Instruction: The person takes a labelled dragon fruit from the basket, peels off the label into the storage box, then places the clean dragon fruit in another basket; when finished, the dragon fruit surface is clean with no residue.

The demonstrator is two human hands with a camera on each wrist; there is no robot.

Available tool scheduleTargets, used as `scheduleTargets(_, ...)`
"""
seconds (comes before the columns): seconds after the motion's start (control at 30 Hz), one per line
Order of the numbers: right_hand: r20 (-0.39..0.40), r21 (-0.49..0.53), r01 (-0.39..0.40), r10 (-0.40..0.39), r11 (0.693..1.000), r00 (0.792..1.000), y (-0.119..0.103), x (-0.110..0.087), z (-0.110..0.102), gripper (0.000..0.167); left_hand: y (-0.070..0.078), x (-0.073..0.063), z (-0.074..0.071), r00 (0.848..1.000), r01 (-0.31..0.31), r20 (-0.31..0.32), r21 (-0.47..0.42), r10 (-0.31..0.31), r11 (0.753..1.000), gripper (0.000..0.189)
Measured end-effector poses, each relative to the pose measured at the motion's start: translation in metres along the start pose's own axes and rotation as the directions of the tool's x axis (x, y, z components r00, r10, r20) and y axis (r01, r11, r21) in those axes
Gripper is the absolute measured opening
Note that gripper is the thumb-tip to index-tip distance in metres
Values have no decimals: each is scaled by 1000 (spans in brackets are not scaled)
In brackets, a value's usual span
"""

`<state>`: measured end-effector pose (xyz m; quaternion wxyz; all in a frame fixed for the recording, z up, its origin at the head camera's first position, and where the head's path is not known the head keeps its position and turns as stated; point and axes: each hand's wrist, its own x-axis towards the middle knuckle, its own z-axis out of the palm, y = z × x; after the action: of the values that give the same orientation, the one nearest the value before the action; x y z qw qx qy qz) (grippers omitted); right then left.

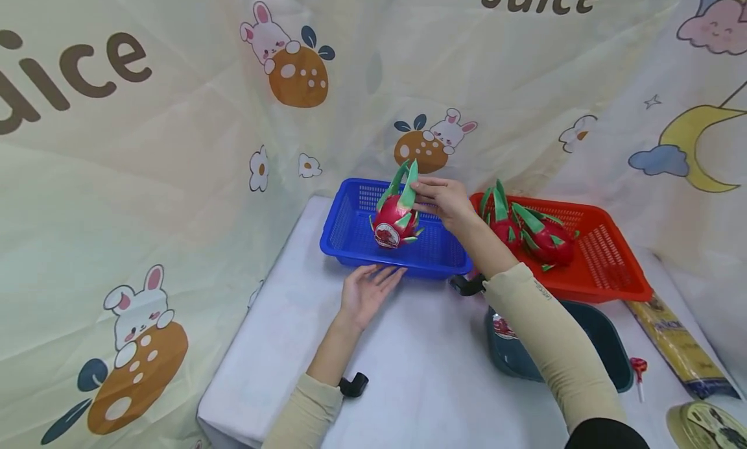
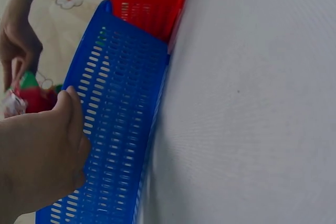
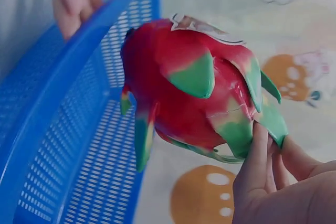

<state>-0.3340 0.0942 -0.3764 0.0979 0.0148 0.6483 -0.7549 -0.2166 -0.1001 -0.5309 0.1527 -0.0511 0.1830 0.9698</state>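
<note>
In the head view, my right hand point(image 1: 443, 202) pinches the green leaf tips of a dragon fruit point(image 1: 392, 217), which has red skin and a round label. It hangs over the blue basket point(image 1: 438, 267), leaves upward. The right wrist view gives a close look at the thumb and fingers point(image 3: 257, 158) on those leaves. Palm up, my left hand point(image 1: 367, 296) lies at the basket's front rim with its fingers extended. From the left wrist view, this hand point(image 2: 44, 150) overlaps the basket's side point(image 2: 118, 114); whether it bears any weight cannot be told.
Right of the blue basket stands a red basket point(image 1: 624, 254) with two more dragon fruits point(image 1: 551, 242). My right forearm passes over a dark teal basin point(image 1: 609, 351). A yellow packet point(image 1: 671, 339), a lollipop point(image 1: 639, 366) and a round tin point(image 1: 709, 426) lie farther right. Printed cloth hangs behind.
</note>
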Motion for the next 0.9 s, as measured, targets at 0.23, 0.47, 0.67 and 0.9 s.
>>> scheduleTargets(0.23,16,11,-72,72,997,997,-11,-44,-26,38,-2,1,0,1000,-28,-10,60,29,998,17)
scheduleTargets(0.47,90,-54,-119,123,991,988,-1,-77,-50,18,-1,3,0,999,-43,-5,113,44,993,24)
scheduleTargets(0.67,155,-75,-137,147,988,977,29,-99,-72,14,0,4,-2,998,-23,59,88,18,996,31)
scheduleTargets(0.9,176,-54,-179,186,982,967,67,-116,-90,16,-1,4,-2,996,-2,84,105,-7,994,48)
